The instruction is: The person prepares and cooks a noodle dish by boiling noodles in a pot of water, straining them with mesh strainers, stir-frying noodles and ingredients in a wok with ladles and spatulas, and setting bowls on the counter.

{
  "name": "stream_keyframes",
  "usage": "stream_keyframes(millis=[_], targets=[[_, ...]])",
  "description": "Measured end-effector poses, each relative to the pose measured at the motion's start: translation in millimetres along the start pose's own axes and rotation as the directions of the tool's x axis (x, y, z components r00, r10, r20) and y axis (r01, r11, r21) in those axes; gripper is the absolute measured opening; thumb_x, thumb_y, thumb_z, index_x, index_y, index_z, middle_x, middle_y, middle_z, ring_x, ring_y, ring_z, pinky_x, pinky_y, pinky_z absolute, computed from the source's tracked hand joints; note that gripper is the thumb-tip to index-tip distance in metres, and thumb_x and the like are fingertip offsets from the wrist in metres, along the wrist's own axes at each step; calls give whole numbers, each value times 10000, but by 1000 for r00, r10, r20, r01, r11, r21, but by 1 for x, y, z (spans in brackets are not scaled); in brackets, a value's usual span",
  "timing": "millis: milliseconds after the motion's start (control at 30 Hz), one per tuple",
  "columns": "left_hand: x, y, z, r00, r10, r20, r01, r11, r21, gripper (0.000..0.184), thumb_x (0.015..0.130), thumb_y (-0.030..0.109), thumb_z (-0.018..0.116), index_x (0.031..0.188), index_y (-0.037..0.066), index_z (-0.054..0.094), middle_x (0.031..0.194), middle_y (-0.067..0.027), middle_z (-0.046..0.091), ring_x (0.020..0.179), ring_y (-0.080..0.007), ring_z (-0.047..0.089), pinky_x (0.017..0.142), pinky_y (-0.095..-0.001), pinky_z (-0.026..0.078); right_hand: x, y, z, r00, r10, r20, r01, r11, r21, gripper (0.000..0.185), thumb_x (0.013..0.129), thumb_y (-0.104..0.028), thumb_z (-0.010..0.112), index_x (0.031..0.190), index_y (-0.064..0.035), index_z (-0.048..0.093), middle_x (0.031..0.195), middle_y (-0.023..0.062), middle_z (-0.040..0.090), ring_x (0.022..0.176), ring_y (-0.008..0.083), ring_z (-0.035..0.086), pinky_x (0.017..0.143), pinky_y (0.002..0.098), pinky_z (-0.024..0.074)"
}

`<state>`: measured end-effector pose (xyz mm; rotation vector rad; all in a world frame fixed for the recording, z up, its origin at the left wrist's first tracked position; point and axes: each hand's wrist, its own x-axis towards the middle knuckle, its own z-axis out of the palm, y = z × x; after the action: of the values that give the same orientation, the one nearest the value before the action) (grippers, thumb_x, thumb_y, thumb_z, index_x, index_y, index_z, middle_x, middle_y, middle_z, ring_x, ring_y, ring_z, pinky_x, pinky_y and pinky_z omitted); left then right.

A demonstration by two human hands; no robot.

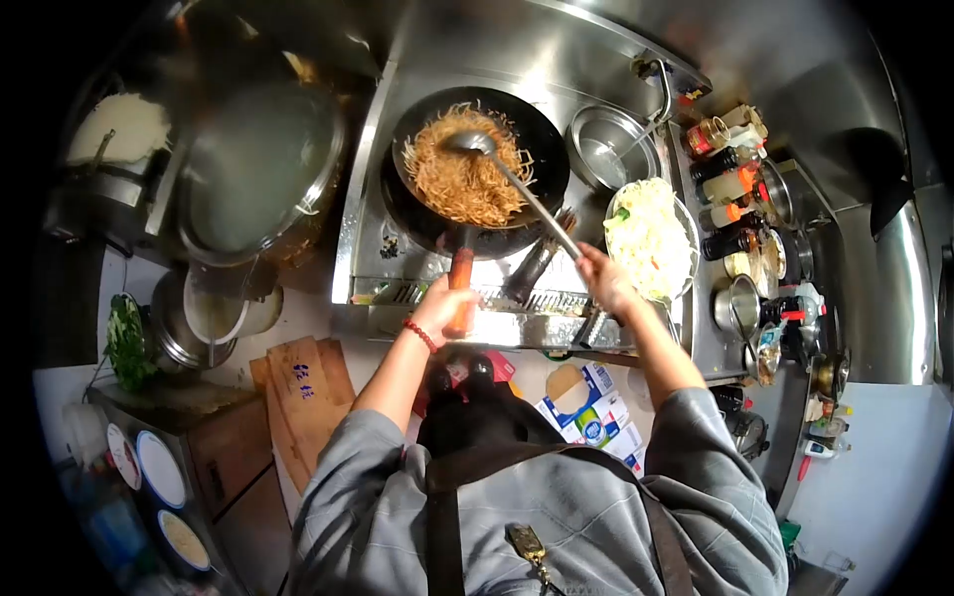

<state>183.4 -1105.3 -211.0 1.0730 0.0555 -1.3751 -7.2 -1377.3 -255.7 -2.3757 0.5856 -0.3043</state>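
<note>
Fingers of the left hand (pixel 443 306) curl round the handle (pixel 462 268) of the wok (pixel 547 154); those of the right hand (pixel 610 282) grip the ladle (pixel 527 193), its head in the noodles (pixel 447 181) inside the wok, which sits over the stove (pixel 370 260), beside a pot (pixel 602 131).

- And there on the brown cardboard (pixel 294 422), dark handwritten characters (pixel 302 379), two by the look of it, too blurred to read for certain!
- Down on the floor, a blue-and-white carton (pixel 606 415) flashes a round printed logo (pixel 593 430), its lettering too small to make out!
</note>
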Motion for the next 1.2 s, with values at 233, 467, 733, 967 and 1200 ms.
stream_keyframes(millis=[233,467,733,967,1200], targets=[[0,3,1,1000,-5,-10,5,1000,-6,232,763,-10,560,896,80,392,638,-48,442,464,-140,458,392,-295,372,37,-168,14,775,554,305,-632,652,420,418,952,-298,383,1322,-105,367,558,26,465,366,105,408,354,259,383],[-81,11,-8,994,38,103,-41,999,25,467,782,-16,521,1214,121,409,628,-39,454,418,-120,435,352,-284,361,-121,-138,-107,866,375,331,-255,900,-353,468,870,-123,544,1318,-140,413,906,203,630,744,279,625,673,325,498],[-49,-7,6,995,65,80,-60,996,-60,166,794,1,524,904,62,415,606,-43,436,415,-124,433,359,-271,358,1,-52,-107,987,-13,162,79,911,-405,347,890,-179,516,1231,-122,488,862,220,616,781,332,618,665,394,471],[-64,20,15,997,7,76,2,993,-120,196,781,-1,534,920,65,412,637,-51,447,432,-138,459,367,-294,377,-63,-191,-210,778,580,240,-478,796,-372,368,885,-138,541,1244,-67,498,841,90,643,652,143,560,682,301,489],[-4,1,5,1000,22,-10,-21,999,30,224,763,-13,551,902,68,395,617,-58,449,453,-147,459,391,-308,385,4,-137,-145,736,641,217,-595,766,-243,328,904,-220,515,1178,-43,547,943,162,649,793,182,621,721,290,486]])
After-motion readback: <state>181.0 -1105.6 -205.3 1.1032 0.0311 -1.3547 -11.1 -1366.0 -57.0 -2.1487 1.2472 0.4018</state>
